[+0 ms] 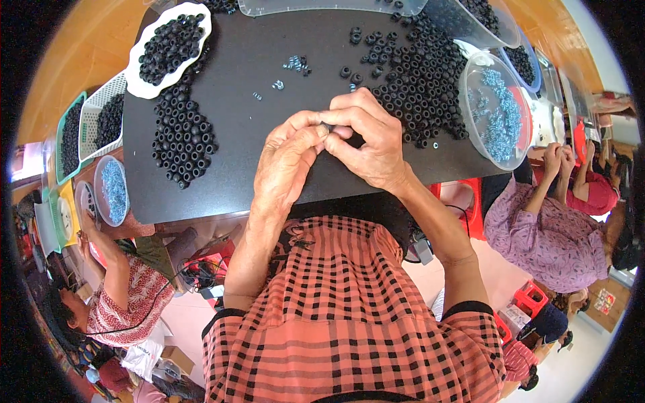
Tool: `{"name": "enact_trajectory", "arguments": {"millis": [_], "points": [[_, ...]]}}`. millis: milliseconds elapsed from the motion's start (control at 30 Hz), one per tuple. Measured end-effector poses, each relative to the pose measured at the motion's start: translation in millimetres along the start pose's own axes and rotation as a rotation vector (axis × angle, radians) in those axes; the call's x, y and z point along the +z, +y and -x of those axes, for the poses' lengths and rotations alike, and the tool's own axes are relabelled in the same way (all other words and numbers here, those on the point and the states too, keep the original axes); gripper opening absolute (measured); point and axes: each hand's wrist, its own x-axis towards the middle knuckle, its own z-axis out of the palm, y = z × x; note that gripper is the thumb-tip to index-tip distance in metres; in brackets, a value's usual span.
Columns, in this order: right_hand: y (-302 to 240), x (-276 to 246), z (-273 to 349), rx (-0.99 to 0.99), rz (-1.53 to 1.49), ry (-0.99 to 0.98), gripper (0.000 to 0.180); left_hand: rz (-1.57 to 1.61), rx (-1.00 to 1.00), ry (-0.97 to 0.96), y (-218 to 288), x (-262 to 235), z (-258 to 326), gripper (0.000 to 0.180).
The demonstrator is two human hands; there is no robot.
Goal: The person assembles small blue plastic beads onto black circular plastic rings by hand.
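Observation:
My left hand [285, 158] and my right hand [373, 144] meet fingertip to fingertip above the dark table [248, 185]. Between the pinching thumbs and fingers of both hands is a small black ring-shaped part [327, 127], mostly covered by them. To the right lies a broad heap of black ring parts [423, 80]. Another heap of black rings [180, 138] spreads at the left. A few tiny bluish, shiny coil-like pieces [295, 64] are scattered beyond my hands. Whether my curled right fingers hold more is hidden.
A white scalloped plate [134, 70] of black rings stands far left. On the right edge, a clear bowl [476, 144] holds blue pieces. A clear plastic tray [322, 5] sits at the far edge. Co-workers sit on both sides, near baskets [101, 91] and red stools [531, 299].

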Motion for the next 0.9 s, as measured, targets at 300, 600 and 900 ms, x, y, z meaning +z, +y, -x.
{"name": "enact_trajectory", "arguments": {"millis": [300, 600, 900], "points": [[-1.4, 4.8, 0.2, -0.022, 0.031, 0.091, 0.032, 0.018, 0.005, 0.027, 1.4, 2.8, -2.3, 0.016], [0.2, -1.4, 1.8, -0.1, 0.099, 0.053, 0.027, 0.001, 0.104, 0.079, -5.4, 4.3, 5.7, 0.017], [70.8, -174.9, -107.9, -0.07, 0.649, 0.35, 0.027, -0.174, 0.204, 0.074, 0.8, 2.3, 6.3, 0.021]]}}
